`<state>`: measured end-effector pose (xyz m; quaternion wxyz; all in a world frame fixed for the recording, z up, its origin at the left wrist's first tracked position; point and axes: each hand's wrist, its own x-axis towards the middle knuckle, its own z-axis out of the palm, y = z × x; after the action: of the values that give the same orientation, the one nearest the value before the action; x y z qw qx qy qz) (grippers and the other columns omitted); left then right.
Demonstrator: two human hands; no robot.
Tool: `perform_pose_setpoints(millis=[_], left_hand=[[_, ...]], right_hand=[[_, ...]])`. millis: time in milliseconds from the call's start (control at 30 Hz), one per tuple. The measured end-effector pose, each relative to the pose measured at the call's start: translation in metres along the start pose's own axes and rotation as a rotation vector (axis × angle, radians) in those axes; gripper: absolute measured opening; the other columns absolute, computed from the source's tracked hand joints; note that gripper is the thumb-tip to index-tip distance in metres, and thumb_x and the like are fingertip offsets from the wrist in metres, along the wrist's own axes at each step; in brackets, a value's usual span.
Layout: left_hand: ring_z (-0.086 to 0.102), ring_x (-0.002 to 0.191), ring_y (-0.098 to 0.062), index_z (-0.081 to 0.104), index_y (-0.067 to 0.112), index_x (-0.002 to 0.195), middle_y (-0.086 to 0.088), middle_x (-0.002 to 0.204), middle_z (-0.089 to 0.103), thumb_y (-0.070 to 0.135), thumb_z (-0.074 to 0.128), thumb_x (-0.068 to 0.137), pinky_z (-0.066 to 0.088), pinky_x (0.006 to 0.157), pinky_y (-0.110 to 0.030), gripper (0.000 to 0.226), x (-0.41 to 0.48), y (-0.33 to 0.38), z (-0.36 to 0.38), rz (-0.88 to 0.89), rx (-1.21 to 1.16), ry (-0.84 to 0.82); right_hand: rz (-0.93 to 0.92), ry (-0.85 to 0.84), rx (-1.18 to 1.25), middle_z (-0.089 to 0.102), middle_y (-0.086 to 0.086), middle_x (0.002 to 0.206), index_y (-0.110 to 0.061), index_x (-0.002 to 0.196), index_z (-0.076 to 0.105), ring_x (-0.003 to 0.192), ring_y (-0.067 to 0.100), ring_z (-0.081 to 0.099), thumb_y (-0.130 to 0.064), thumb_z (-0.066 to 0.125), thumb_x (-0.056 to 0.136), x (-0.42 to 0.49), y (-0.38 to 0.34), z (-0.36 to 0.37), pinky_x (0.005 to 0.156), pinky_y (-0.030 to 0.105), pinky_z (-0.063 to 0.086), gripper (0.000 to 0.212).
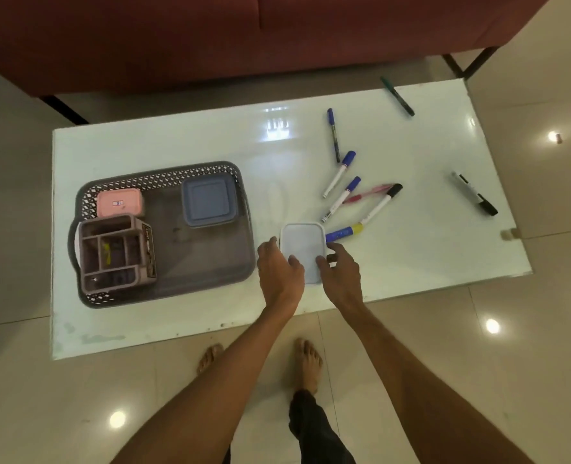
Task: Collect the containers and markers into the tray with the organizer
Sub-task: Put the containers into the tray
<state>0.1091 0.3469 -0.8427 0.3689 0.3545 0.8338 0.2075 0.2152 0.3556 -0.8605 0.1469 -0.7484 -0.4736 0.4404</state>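
Both hands were on the white container, just right of the tray near its front-right corner, outside the rim. The left hand held the container's tray-side edge and the right hand held the far edge, with fingers curled and clamped on it, thumbs on the lid. Couldn't tell if it was lifted or resting on the bench. Inside the tray, the organizer sat at the front-left corner, the pink container was right behind it at back-left, and the blue container was at back-right; all were lidded. All markers lay on the bench, right of the tray. The blue-and-yellow marker was nearest, touching or just beside the white container's far corner. Further right and back lay a loose fan: two blue-capped white markers, a red pen, a black-capped white marker and a dark blue-capped marker. The green marker lay well apart at the bench's back edge. The black marker was farthest right of the tray, near the bench end. A red sofa stood beyond the tray's back side.
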Motion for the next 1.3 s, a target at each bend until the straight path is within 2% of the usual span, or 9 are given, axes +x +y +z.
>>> perform_pose_setpoints(millis=[200, 400, 467, 633, 733, 900, 1067, 1167, 1300], left_hand=[[0.062, 0.116, -0.026, 0.057, 0.012, 0.132, -0.006, 0.126, 0.065, 0.017, 0.058, 0.097, 0.056, 0.096, -0.043, 0.035, -0.004, 0.001, -0.011, 0.017, -0.12, 0.013], [0.061, 0.076, -0.003, 0.065, 0.012, 0.123, 0.003, 0.098, 0.068, 0.007, 0.057, 0.094, 0.048, 0.061, -0.009, 0.031, -0.012, 0.013, -0.095, 0.091, -0.27, 0.059], [0.062, 0.075, -0.009, 0.065, 0.007, 0.125, -0.003, 0.102, 0.07, 0.006, 0.058, 0.091, 0.049, 0.055, -0.01, 0.035, -0.006, 0.004, -0.128, 0.094, -0.273, 0.087], [0.068, 0.1, -0.024, 0.065, 0.006, 0.128, -0.008, 0.118, 0.071, 0.012, 0.063, 0.087, 0.059, 0.085, -0.039, 0.042, 0.024, -0.038, -0.18, 0.024, -0.23, 0.123], [0.068, 0.099, -0.022, 0.066, 0.006, 0.126, -0.008, 0.119, 0.071, 0.005, 0.065, 0.087, 0.056, 0.086, -0.033, 0.04, 0.041, -0.057, -0.184, -0.036, -0.219, 0.09], [0.069, 0.099, -0.028, 0.07, 0.004, 0.116, -0.012, 0.111, 0.073, 0.0, 0.067, 0.083, 0.058, 0.089, -0.042, 0.034, 0.063, -0.085, -0.167, -0.144, -0.199, 0.055], [0.067, 0.087, -0.023, 0.072, 0.004, 0.11, -0.012, 0.105, 0.075, -0.004, 0.065, 0.081, 0.057, 0.081, -0.033, 0.031, 0.064, -0.1, -0.158, -0.128, -0.208, 0.068], [0.065, 0.084, -0.021, 0.072, 0.004, 0.108, -0.011, 0.102, 0.074, -0.003, 0.064, 0.081, 0.054, 0.075, -0.029, 0.029, 0.057, -0.099, -0.163, -0.12, -0.24, 0.077], [0.068, 0.09, -0.03, 0.068, 0.004, 0.107, -0.012, 0.102, 0.072, -0.001, 0.071, 0.078, 0.061, 0.078, -0.044, 0.03, 0.052, -0.099, -0.165, -0.26, -0.338, 0.073]], right_hand=[[-0.085, 0.044, 0.012, 0.069, 0.011, 0.115, -0.008, 0.125, 0.062, 0.089, 0.016, 0.059, -0.014, 0.054, 0.097, -0.003, -0.015, -0.009, 0.076, 0.026, 0.049, 0.03], [-0.212, 0.026, 0.118, 0.069, 0.002, 0.101, -0.014, 0.121, 0.067, 0.089, 0.02, 0.065, -0.012, 0.058, 0.095, -0.034, -0.079, -0.017, 0.071, 0.025, 0.053, 0.027], [-0.248, -0.026, 0.12, 0.07, 0.002, 0.098, -0.015, 0.118, 0.068, 0.085, 0.019, 0.067, -0.012, 0.059, 0.094, -0.047, -0.105, -0.004, 0.068, 0.025, 0.052, 0.026], [-0.285, -0.109, 0.013, 0.068, -0.001, 0.094, -0.01, 0.11, 0.07, 0.082, 0.018, 0.064, -0.009, 0.06, 0.091, -0.063, -0.147, 0.046, 0.072, 0.026, 0.052, 0.022], [-0.259, -0.13, -0.078, 0.072, 0.005, 0.096, -0.008, 0.102, 0.069, 0.085, 0.026, 0.067, -0.007, 0.058, 0.089, -0.056, -0.149, 0.078, 0.073, 0.031, 0.055, 0.017], [-0.196, -0.13, -0.184, 0.072, 0.013, 0.098, -0.003, 0.098, 0.068, 0.083, 0.029, 0.064, 0.001, 0.055, 0.084, -0.041, -0.139, 0.108, 0.067, 0.024, 0.041, 0.019], [-0.192, -0.115, -0.233, 0.059, 0.012, 0.077, -0.015, 0.07, 0.049, 0.068, 0.027, 0.049, 0.005, 0.05, 0.077, -0.04, -0.133, 0.115, 0.048, 0.02, 0.028, 0.022], [-0.222, -0.099, -0.26, 0.067, 0.013, 0.083, -0.008, 0.084, 0.064, 0.072, 0.03, 0.057, 0.003, 0.049, 0.079, -0.041, -0.131, 0.118, 0.056, 0.024, 0.036, 0.02], [-0.32, -0.105, -0.288, 0.074, 0.01, 0.097, -0.01, 0.105, 0.073, 0.082, 0.028, 0.067, -0.001, 0.054, 0.082, -0.039, -0.136, 0.124, 0.071, 0.032, 0.055, 0.031]])
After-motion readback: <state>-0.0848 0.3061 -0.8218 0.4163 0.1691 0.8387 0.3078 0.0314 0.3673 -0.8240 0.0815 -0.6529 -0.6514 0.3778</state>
